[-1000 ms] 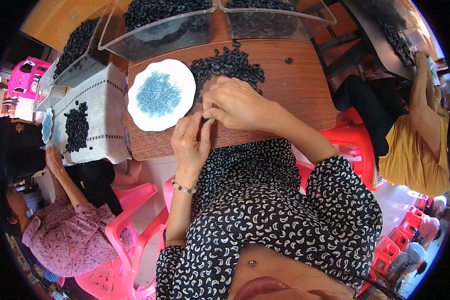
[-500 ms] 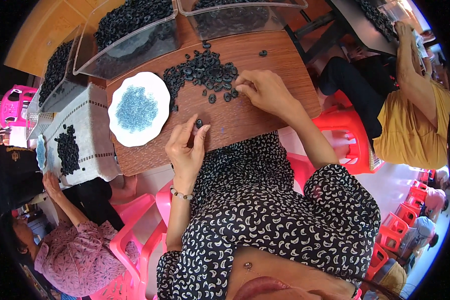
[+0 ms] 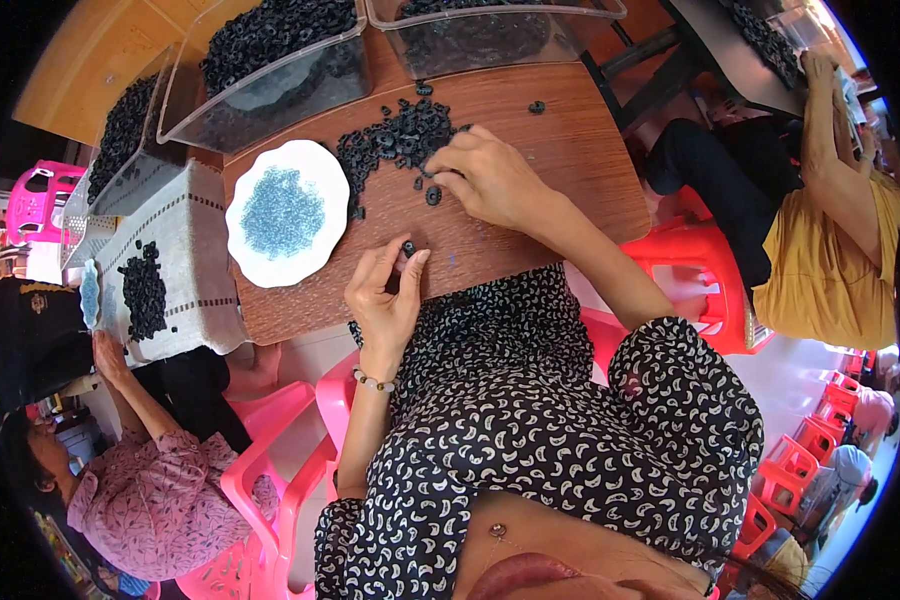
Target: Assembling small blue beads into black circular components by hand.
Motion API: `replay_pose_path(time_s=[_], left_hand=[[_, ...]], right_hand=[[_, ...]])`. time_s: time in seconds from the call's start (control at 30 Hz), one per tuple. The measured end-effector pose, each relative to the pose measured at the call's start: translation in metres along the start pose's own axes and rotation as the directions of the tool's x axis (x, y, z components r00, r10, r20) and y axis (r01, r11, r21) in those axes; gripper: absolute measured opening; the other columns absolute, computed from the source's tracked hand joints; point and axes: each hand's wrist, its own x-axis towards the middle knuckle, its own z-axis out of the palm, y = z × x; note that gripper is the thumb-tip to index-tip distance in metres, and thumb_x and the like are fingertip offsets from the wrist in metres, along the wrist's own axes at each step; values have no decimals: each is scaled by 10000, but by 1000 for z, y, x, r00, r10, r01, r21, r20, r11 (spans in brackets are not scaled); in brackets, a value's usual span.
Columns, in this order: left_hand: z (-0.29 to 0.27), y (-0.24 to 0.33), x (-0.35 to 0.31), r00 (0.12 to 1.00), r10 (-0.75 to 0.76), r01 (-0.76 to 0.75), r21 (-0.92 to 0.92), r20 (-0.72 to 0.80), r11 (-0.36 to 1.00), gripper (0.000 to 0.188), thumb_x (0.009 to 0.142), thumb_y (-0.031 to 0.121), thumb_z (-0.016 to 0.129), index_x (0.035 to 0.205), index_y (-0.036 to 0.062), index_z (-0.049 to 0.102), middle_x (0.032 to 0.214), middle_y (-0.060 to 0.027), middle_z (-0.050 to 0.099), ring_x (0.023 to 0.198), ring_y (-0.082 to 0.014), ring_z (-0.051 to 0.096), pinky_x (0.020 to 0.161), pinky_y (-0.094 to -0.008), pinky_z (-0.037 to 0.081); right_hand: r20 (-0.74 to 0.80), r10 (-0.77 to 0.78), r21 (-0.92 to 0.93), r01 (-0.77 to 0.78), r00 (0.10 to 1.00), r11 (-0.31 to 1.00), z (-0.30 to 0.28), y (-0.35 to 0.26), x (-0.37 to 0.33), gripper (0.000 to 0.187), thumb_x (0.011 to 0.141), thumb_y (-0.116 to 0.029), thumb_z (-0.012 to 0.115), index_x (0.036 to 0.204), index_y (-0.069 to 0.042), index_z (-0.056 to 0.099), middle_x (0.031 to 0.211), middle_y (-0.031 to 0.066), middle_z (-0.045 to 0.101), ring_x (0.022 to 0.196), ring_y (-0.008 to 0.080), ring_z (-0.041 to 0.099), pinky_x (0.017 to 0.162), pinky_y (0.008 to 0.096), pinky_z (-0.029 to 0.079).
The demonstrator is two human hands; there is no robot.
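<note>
Between the thumb and finger of my left hand I pinch a small black ring-shaped part just above the table's near edge. My right hand is at the right side of a heap of black parts, fingers bent down to it. Its fingertips touch or nearly touch pieces there; whether one is between them is hidden. A few loose black pieces lie below those fingers. To the left of the heap stands a white scalloped plate holding a layer of small blue-grey pieces.
Clear plastic bins full of black parts line the table's far side. One stray part lies at the far right. A co-worker in pink sits left at a cloth-covered surface; another in yellow sits right.
My right hand has shifted left over the heap's right side, covering pieces that showed before. My left hand keeps its pinch on the black part. The whole view has shifted slightly.
</note>
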Motion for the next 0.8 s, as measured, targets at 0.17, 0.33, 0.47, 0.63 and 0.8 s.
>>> replay_pose_path(time_s=[0.17, 0.33, 0.47, 0.63, 0.8], left_hand=[[3, -11, -3, 997, 60, -60, -12, -45, 998, 260, 853, 96, 811, 1081, -13, 748, 826, -84, 658, 668, -146, 586, 629, -270, 488], [2, -7, -3, 999, 49, -49, -16, -22, 999, 247, 867, 96, 803, 1078, -20, 748, 836, -62, 652, 709, -117, 570, 661, -253, 470], [2, -8, -2, 997, 72, -73, -27, -19, 997, 263, 851, 98, 809, 1084, -4, 747, 836, -91, 667, 687, -157, 606, 642, -275, 502], [1, -6, -2, 999, 50, -50, -41, -11, 998, 261, 858, 100, 805, 1088, -10, 749, 839, -73, 654, 714, -139, 584, 663, -259, 475], [1, -4, 0, 999, 46, -47, -46, -15, 998, 263, 859, 103, 805, 1089, -11, 748, 834, -71, 650, 708, -138, 578, 657, -259, 473]], right_hand=[[-53, -267, -174, 255, 962, 951, 34, 3, 42, 322, 866, -58, 677, 1186, -47, 705, 1217, 172, 621, 1172, 328, 507, 990, 451, 440], [244, -271, -286, 336, 931, 898, 57, 6, 83, 569, 848, 24, 627, 1407, -77, 587, 1593, 142, 398, 1404, 313, 396, 1120, 531, 290], [321, -266, -284, 360, 909, 889, 69, 17, 82, 610, 876, 17, 586, 1471, -97, 516, 1604, 74, 403, 1479, 264, 354, 1177, 567, 221], [343, -285, -280, 387, 895, 878, 46, 13, 58, 616, 875, 45, 569, 1466, -126, 527, 1566, 76, 461, 1467, 251, 382, 1169, 590, 214], [275, -343, -258, 413, 898, 873, 34, 16, 39, 548, 884, 25, 575, 1408, -138, 586, 1522, 78, 519, 1426, 238, 449, 1135, 595, 235]])
